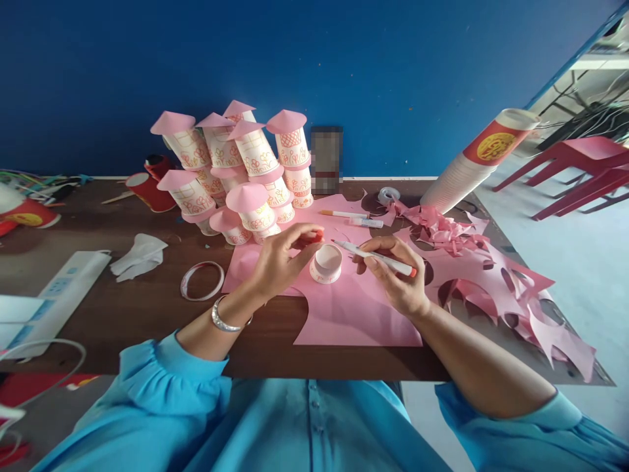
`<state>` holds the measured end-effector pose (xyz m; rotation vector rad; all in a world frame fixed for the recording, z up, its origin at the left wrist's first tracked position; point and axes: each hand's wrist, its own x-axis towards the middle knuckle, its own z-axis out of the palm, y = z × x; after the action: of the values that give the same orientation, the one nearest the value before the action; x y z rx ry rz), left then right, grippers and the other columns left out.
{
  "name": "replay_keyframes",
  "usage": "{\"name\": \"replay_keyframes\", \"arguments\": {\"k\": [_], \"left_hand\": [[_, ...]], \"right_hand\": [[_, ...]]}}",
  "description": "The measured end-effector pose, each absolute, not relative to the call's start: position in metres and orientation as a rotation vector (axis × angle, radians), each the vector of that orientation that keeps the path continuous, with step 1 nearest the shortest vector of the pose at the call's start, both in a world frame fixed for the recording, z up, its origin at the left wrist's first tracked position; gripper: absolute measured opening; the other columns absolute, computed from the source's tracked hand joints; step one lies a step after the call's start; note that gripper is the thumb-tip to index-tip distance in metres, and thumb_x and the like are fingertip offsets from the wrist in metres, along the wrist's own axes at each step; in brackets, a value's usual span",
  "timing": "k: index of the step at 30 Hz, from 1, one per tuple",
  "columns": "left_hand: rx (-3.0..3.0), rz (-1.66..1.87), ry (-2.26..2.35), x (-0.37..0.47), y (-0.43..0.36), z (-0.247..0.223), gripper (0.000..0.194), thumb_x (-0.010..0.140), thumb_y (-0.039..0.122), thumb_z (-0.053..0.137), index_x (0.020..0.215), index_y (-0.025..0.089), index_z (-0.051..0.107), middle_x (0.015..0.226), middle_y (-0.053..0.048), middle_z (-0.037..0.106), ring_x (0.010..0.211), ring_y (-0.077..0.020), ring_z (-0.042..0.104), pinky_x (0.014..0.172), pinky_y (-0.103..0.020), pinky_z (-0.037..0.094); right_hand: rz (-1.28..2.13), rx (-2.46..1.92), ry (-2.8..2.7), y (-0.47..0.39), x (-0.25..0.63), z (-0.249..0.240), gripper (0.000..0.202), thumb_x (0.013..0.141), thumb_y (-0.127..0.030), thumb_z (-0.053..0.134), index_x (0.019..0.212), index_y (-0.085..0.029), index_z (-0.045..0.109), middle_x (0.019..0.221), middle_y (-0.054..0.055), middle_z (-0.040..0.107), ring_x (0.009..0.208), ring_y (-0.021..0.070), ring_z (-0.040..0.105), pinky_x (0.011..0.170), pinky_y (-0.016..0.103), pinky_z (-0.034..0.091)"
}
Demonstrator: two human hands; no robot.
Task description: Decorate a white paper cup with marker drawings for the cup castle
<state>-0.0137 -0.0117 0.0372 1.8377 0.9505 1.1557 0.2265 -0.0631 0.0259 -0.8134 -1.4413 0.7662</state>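
Note:
My right hand [396, 272] is closed around a white marker [376, 257] with a red end, its bare tip pointing left. Between finger and thumb of my left hand [285, 259] is a small red marker cap [318, 236]. Just below and between the hands a short white paper cup [326, 264] stands upright, its opening up, with red drawing on its side. It rests on a sheet of pink paper [363, 321]. Behind my left hand, several decorated cup towers [255, 157] with pink cone roofs stand together.
Two more markers [366, 223] lie beyond the cup. Pink paper scraps [511, 282] and a slanting stack of paper cups [462, 174] are at right. A tape roll [202, 280], a crumpled tissue [140, 257] and a power strip [66, 295] lie at left. A blue wall [344, 65] backs the table.

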Motion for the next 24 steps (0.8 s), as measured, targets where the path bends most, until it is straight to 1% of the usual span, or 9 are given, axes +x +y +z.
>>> {"name": "replay_keyframes", "arguments": {"k": [2, 4, 8, 11, 15, 18, 24], "left_hand": [[1.515, 1.113, 0.866, -0.014, -0.012, 0.043, 0.029, 0.098, 0.045, 0.081, 0.110, 0.022, 0.068, 0.107, -0.008, 0.087, 0.093, -0.0214, 0.083, 0.082, -0.034, 0.067], [1.283, 1.076, 0.784, -0.013, -0.012, 0.048, 0.034, 0.095, 0.046, 0.084, 0.105, 0.022, 0.063, 0.105, -0.008, 0.087, 0.091, -0.0210, 0.083, 0.079, -0.033, 0.066], [1.101, 1.038, 0.707, -0.011, -0.012, 0.050, 0.039, 0.088, 0.047, 0.091, 0.098, 0.021, 0.064, 0.097, -0.006, 0.085, 0.084, -0.0172, 0.080, 0.076, -0.030, 0.065], [1.070, 1.032, 0.684, -0.010, -0.010, 0.045, 0.039, 0.086, 0.049, 0.092, 0.094, 0.020, 0.068, 0.097, -0.005, 0.083, 0.080, -0.0134, 0.076, 0.074, -0.027, 0.063], [1.021, 1.052, 0.681, -0.009, -0.008, 0.039, 0.037, 0.082, 0.046, 0.095, 0.093, 0.022, 0.070, 0.096, -0.001, 0.077, 0.080, -0.0107, 0.071, 0.072, -0.024, 0.061], [0.988, 1.061, 0.690, -0.008, -0.009, 0.037, 0.033, 0.083, 0.044, 0.093, 0.095, 0.022, 0.071, 0.092, 0.000, 0.075, 0.080, -0.0108, 0.070, 0.072, -0.024, 0.061], [0.935, 1.048, 0.684, -0.008, -0.011, 0.038, 0.026, 0.084, 0.035, 0.091, 0.097, 0.023, 0.072, 0.091, -0.001, 0.078, 0.079, -0.0125, 0.072, 0.072, -0.026, 0.062]], "right_hand": [[0.764, -0.782, -1.458, -0.064, 0.226, 0.026, 0.023, 0.102, -0.044, 0.079, 0.110, -0.022, 0.076, 0.094, 0.005, 0.084, 0.070, 0.0183, 0.078, 0.064, 0.034, 0.068], [0.760, -0.756, -1.511, -0.066, 0.226, 0.026, 0.022, 0.104, -0.042, 0.077, 0.114, -0.022, 0.075, 0.097, 0.007, 0.085, 0.072, 0.0190, 0.079, 0.065, 0.035, 0.069], [0.694, -0.726, -1.655, -0.068, 0.227, 0.027, 0.018, 0.106, -0.034, 0.072, 0.119, -0.022, 0.075, 0.101, 0.008, 0.084, 0.078, 0.0206, 0.081, 0.067, 0.034, 0.068], [0.646, -0.712, -1.715, -0.069, 0.227, 0.027, 0.017, 0.107, -0.031, 0.071, 0.121, -0.022, 0.075, 0.103, 0.009, 0.085, 0.081, 0.0214, 0.083, 0.069, 0.034, 0.068], [0.658, -0.744, -1.715, -0.069, 0.226, 0.026, 0.018, 0.107, -0.032, 0.071, 0.122, -0.022, 0.074, 0.106, 0.010, 0.086, 0.084, 0.0223, 0.084, 0.073, 0.036, 0.070], [0.668, -0.736, -1.696, -0.070, 0.226, 0.026, 0.019, 0.107, -0.033, 0.070, 0.122, -0.022, 0.075, 0.107, 0.010, 0.086, 0.086, 0.0229, 0.084, 0.072, 0.036, 0.071], [0.664, -0.734, -1.672, -0.070, 0.225, 0.026, 0.018, 0.108, -0.033, 0.070, 0.122, -0.022, 0.076, 0.105, 0.009, 0.085, 0.086, 0.0225, 0.084, 0.070, 0.034, 0.070]]}}
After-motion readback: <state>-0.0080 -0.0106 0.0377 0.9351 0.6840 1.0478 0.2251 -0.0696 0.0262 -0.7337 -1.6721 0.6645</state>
